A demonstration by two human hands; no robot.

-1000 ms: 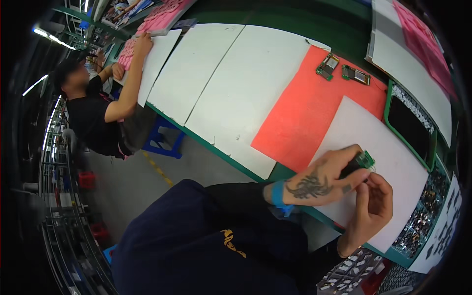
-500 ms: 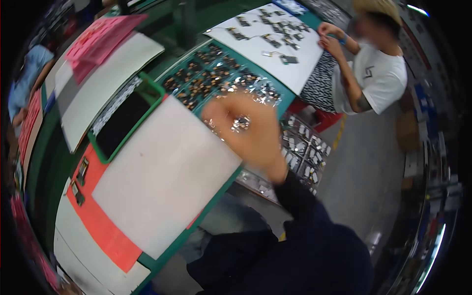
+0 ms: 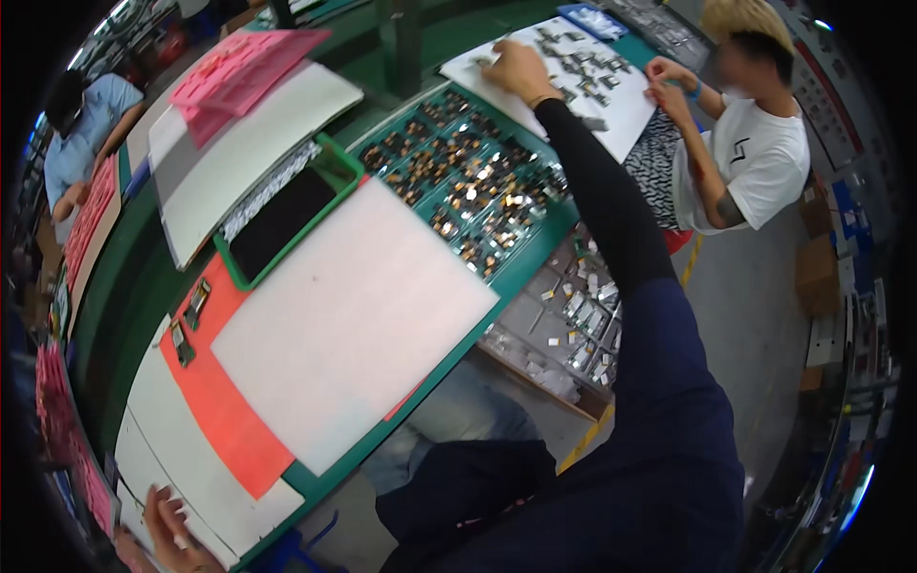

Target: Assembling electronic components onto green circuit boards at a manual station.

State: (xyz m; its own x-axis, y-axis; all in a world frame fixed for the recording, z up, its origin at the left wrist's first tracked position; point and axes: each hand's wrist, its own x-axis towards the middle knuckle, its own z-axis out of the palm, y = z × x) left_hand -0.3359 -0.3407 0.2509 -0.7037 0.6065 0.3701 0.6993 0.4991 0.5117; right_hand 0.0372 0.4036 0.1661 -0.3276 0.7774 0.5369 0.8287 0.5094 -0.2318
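Note:
My right arm reaches far across the bench, and my right hand [image 3: 521, 72] is over the white sheet [image 3: 468, 69] at the back. Its fingers are bent and drawn together beside small dark electronic parts [image 3: 573, 55]; whatever is between the fingertips is too small to make out. At the lower left, my left hand [image 3: 172, 535] is raised above a pale board [image 3: 158, 449], its fingers apart and nothing visible in them. Two small circuit assemblies [image 3: 198, 304] lie on the orange sheet [image 3: 224, 425]. A blank white foam pad [image 3: 353, 320] covers the middle of the bench.
Clear trays of small coppery parts [image 3: 458, 172] sit beyond the pad. Left of it stands a green bin [image 3: 250, 284] with a dark inside. Pink trays [image 3: 244, 81] rest on a board. A co-worker [image 3: 755, 134] sits at right, another person [image 3: 91, 129] at left. Drawer-like trays [image 3: 573, 315] are below.
My right hand has moved from above the small coppery parts, forward to the white sheet. My left hand has come into view at the lower left. The view has shifted slightly.

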